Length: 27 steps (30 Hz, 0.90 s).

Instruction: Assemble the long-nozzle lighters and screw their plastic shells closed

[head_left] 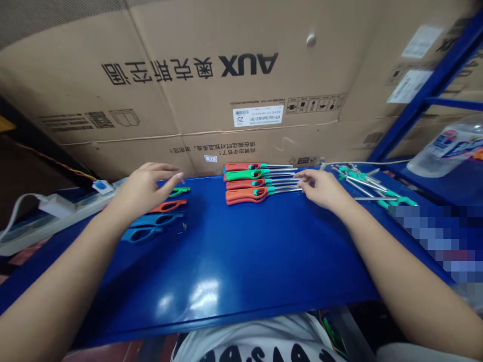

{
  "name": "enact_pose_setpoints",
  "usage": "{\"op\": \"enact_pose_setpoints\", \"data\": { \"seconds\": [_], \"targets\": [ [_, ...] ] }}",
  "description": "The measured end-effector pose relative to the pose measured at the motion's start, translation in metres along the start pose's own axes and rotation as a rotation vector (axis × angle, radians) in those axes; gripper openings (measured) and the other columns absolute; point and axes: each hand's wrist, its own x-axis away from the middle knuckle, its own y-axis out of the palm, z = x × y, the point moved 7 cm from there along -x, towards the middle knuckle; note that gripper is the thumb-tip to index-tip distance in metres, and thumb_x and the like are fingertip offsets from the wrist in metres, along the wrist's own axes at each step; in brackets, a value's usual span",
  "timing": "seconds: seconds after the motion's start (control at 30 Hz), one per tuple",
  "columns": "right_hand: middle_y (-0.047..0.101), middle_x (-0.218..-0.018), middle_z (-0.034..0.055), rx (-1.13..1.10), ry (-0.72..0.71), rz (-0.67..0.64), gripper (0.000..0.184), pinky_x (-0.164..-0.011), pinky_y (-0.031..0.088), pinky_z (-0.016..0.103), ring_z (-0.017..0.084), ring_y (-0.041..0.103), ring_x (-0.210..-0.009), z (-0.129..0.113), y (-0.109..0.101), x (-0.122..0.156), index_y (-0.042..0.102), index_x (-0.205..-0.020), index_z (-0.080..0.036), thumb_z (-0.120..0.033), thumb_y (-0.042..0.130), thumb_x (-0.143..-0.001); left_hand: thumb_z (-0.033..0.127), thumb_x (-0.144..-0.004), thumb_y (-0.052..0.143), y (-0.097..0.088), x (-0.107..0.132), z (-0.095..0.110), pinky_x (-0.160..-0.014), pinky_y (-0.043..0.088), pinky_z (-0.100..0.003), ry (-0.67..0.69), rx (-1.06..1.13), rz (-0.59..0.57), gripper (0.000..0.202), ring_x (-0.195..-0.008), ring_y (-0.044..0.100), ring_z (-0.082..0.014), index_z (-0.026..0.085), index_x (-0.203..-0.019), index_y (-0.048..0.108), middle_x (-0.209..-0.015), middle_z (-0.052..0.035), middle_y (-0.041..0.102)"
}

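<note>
Above the left part of the blue table my left hand point(147, 188) is open, fingers stretched to the right and thumb apart. Beneath and beside it lie loose lighter handle parts: green point(180, 191), orange point(171, 205) and blue point(141, 234), partly hidden by the hand and forearm. At the middle back, several long-necked lighters point(247, 195) lie stacked in rows, with red, green and orange handles and metal tubes pointing right. My right hand point(319, 187) is at the tube ends, its fingers curved with a gap between thumb and fingertips; contact is unclear.
Metal tubes with teal ends point(372, 186) lie in a pile at the right. A power strip point(56, 218) with plugs runs along the left. Behind the table point(234, 256) stands a large cardboard box point(169, 105). A plastic bottle point(433, 158) lies beyond a blue frame at right.
</note>
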Motion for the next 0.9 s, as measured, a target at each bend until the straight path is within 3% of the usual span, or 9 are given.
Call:
{"op": "enact_pose_setpoints", "data": {
  "seconds": [0.07,0.17,0.27,0.53,0.67,0.9],
  "targets": [
    [0.069,-0.066,0.0042,-0.024,-0.026,-0.040,0.017,-0.062,0.049,0.030,0.018,0.063,-0.058,-0.008,0.009,0.004,0.073,-0.090,-0.018,-0.021,0.057,-0.086,0.058,-0.097,0.035,-0.002,0.012,-0.029,-0.096,0.053,-0.044,-0.073,-0.023,-0.034,0.056,-0.102,0.069,-0.0276,0.019,-0.090,0.075,-0.104,-0.0106,0.077],
    [0.059,-0.054,0.0005,-0.010,-0.106,0.002,0.026,-0.055,0.041,0.028,0.016,0.053,-0.050,-0.018,0.014,0.008,0.071,-0.080,-0.019,-0.037,0.055,-0.090,0.071,-0.093,0.030,0.004,0.024,-0.068,-0.088,0.056,-0.044,-0.133,-0.045,-0.092,0.068,-0.090,0.069,-0.0273,0.018,-0.085,0.072,-0.094,-0.0111,0.077],
    [0.052,-0.051,-0.0009,0.006,-0.168,0.082,0.033,-0.052,0.036,0.027,0.014,0.047,-0.048,-0.022,0.014,0.012,0.068,-0.075,-0.020,-0.045,0.053,-0.091,0.080,-0.089,0.028,0.017,0.029,-0.087,-0.089,0.055,-0.047,-0.133,-0.032,-0.141,0.075,-0.088,0.066,-0.0268,0.018,-0.085,0.072,-0.094,-0.0109,0.076],
    [0.058,-0.056,0.0026,-0.006,-0.173,0.120,0.031,-0.052,0.036,0.029,0.015,0.049,-0.049,-0.025,0.011,0.015,0.070,-0.081,-0.019,-0.044,0.054,-0.090,0.064,-0.087,0.047,0.066,0.033,-0.082,-0.103,0.049,-0.047,-0.117,0.065,-0.245,0.053,-0.113,0.065,-0.0308,0.020,-0.093,0.076,-0.120,-0.0157,0.069],
    [0.058,-0.055,0.0021,-0.006,-0.195,0.111,0.032,-0.053,0.037,0.030,0.015,0.050,-0.048,-0.027,0.011,0.017,0.070,-0.081,-0.019,-0.046,0.054,-0.090,0.055,-0.087,0.051,0.075,0.034,-0.088,-0.104,0.049,-0.046,-0.177,0.081,-0.239,0.044,-0.116,0.065,-0.0314,0.020,-0.093,0.076,-0.117,-0.0146,0.071],
    [0.060,-0.058,0.0012,0.003,-0.228,0.120,0.030,-0.053,0.038,0.030,0.016,0.052,-0.049,-0.035,0.011,0.019,0.072,-0.082,-0.020,-0.043,0.054,-0.090,0.052,-0.083,0.057,0.078,0.031,-0.098,-0.099,0.053,-0.043,-0.222,0.104,-0.217,0.035,-0.113,0.067,-0.0313,0.021,-0.080,0.074,-0.115,-0.0144,0.073]
  ]
}}
